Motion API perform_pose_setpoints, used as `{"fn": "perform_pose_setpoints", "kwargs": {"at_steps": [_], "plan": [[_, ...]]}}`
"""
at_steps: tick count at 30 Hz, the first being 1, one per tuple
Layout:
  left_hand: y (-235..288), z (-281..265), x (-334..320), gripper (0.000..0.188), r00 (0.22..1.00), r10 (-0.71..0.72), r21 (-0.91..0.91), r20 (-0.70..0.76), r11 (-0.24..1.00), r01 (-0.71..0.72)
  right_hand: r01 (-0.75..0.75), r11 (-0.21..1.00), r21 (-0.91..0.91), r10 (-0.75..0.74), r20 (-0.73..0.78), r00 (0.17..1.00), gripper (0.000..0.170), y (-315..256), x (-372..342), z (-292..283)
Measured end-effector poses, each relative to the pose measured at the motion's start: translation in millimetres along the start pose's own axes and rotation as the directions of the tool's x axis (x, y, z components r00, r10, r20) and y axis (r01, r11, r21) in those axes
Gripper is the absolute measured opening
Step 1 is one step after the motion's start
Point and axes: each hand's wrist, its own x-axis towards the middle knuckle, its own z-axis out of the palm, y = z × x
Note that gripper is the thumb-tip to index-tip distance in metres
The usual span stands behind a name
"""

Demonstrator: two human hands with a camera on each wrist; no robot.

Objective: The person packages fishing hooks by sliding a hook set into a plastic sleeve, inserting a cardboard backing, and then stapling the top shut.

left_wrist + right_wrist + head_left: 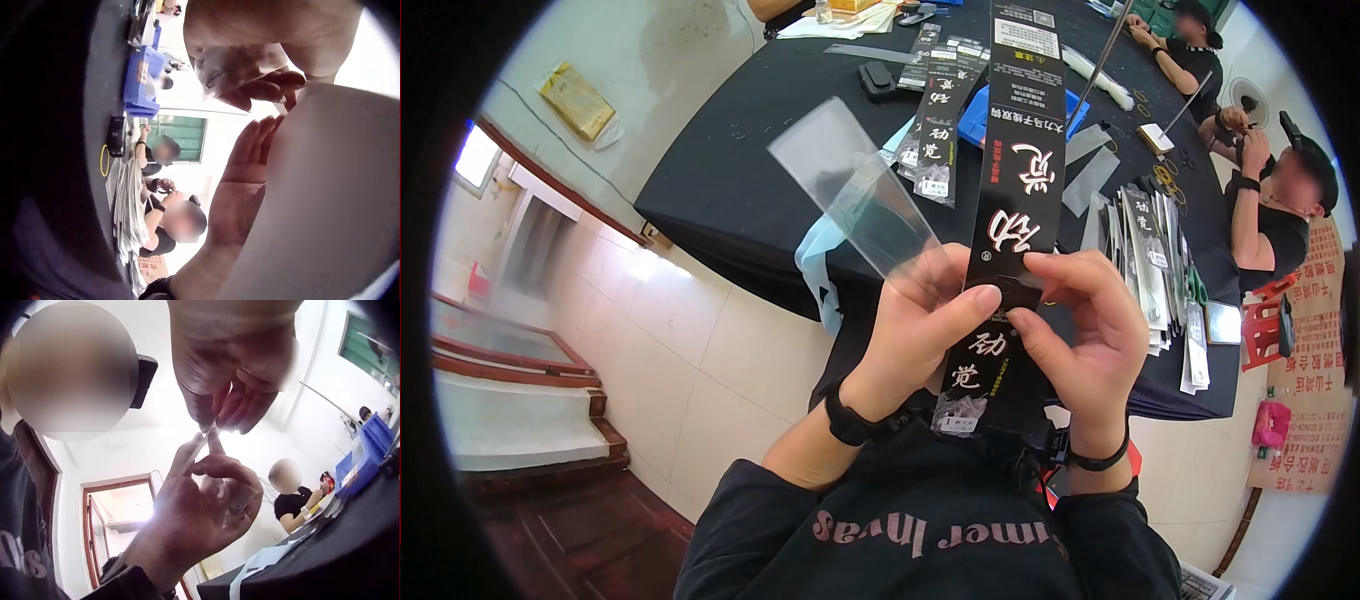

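Note:
A long black printed card (1025, 150) stands folded across the middle between both hands in the head view. Its lower panel (990, 370) carries a small clear packet (958, 415) with a white label. My left hand (915, 325) pinches the card at the fold with the thumb. The same hand holds a clear plastic strip (855, 185) that slants up to the left. My right hand (1095, 335) pinches the card's right edge between thumb and forefinger. In the left wrist view the pale back of the card (331, 194) hides part of the right hand (240, 187).
Beyond the hands is a black-covered table (740, 190) with more packed cards (940, 130), a blue tray (973, 118) and a pale blue ribbon (825, 260). A stack of cards (1145, 270) lies to the right, near a phone-like slab (1223, 324). Several people sit around.

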Motion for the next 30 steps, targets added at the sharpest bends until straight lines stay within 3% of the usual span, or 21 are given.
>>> {"fn": "perform_pose_setpoints", "kwargs": {"at_steps": [4, 6, 9, 22, 24, 30], "plan": [[-1.7, -3.9, 0.5, 0.016, 0.999, -0.024, -0.024, 0.039, 0.999, 0.025, -0.006, 1.0, 0.023, 0.007, -0.013, 1.0, 0.041, -0.2, -1.1, 1.8], [-4.0, -6.6, 0.6, 0.037, 0.999, -0.03, 0.013, 0.037, 0.999, 0.03, -0.006, 1.0, 0.02, 0.006, -0.005, 1.0, 0.041, -0.7, -1.1, 0.7], [-3.3, -6.6, 1.0, 0.036, 0.996, -0.081, -0.032, 0.043, 0.996, 0.083, -0.011, 1.0, 0.029, 0.011, 0.0, 1.0, 0.041, -2.0, -1.3, 1.2], [-4.0, -5.2, 0.0, 0.037, 0.997, -0.073, -0.053, -0.004, 0.996, 0.072, -0.099, 0.992, 0.071, 0.098, 0.021, 0.995, 0.041, -2.4, -2.5, 2.9], [-2.5, -6.5, -0.1, 0.018, 0.997, -0.055, -0.149, 0.06, 0.987, 0.063, -0.107, 0.991, 0.085, 0.106, 0.018, 0.994, 0.041, -2.0, -3.3, 2.9], [-4.3, -6.3, 2.3, 0.016, 1.0, -0.022, -0.004, 0.003, 1.0, 0.022, -0.131, 0.984, 0.117, 0.134, -0.015, 0.991, 0.041, -2.8, -3.2, 1.7]]}}
